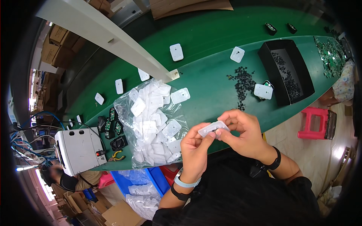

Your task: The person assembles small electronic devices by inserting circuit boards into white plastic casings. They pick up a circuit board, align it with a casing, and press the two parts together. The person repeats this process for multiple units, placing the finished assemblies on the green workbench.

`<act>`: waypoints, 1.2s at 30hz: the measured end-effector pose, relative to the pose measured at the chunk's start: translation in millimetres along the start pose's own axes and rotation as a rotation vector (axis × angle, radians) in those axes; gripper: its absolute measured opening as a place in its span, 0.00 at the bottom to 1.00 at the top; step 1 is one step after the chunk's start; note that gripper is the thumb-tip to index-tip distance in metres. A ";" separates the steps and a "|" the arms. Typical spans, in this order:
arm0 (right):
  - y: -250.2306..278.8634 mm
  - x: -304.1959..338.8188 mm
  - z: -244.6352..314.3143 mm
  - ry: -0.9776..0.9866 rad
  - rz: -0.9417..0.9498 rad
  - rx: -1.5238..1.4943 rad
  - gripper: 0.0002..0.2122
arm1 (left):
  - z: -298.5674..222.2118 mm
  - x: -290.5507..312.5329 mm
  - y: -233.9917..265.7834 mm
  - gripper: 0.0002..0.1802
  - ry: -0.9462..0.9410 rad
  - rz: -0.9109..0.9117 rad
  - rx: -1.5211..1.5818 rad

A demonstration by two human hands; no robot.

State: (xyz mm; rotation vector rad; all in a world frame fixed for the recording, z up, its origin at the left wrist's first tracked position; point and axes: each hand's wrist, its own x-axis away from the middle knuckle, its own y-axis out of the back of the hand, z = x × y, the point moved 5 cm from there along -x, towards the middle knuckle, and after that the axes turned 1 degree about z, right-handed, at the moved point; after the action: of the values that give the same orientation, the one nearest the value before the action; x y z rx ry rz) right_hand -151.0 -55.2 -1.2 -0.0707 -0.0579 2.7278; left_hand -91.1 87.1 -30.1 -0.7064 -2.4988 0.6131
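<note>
Between both hands is a small white plastic cover point(206, 130), held just off the near edge of the table. My left hand point(196, 145) grips its left end, with the thumb on top. The fingers of my right hand point(241, 132) close on its right side, thumb and forefinger pressed at the middle, where a small dark piece partly shows. A clear plastic bag point(126, 105) of similar white covers point(149, 128) lies to the left. Beyond my right hand are a scattered heap of tiny black parts point(244, 83) and a white cover resting on a circuit-board piece point(263, 91).
An open black box point(268, 71) with more tiny parts stands at right, near piled green circuit boards point(330, 56). A metal post point(113, 41) rises from the table. A white machine point(81, 148), yellow-handled pliers point(117, 156) and black housings point(118, 143) sit left. Co-workers are at both sides.
</note>
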 end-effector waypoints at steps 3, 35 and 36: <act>-0.9 -0.5 3.5 -0.151 0.043 -0.159 0.12 | -2.1 2.3 1.7 0.15 -0.027 0.043 -0.025; -6.6 8.0 -7.1 -0.168 0.194 -0.389 0.17 | -5.5 4.9 2.7 0.09 -0.006 0.037 -0.147; -5.1 9.2 -8.7 -0.144 0.249 -0.421 0.19 | -3.2 5.6 4.1 0.08 0.013 0.039 -0.126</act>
State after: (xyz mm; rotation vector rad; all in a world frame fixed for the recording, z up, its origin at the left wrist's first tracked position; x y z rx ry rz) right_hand -156.9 -46.5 -10.0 -0.0006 -0.7074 2.9155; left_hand -92.1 94.3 -28.0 -0.8040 -2.5343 0.4659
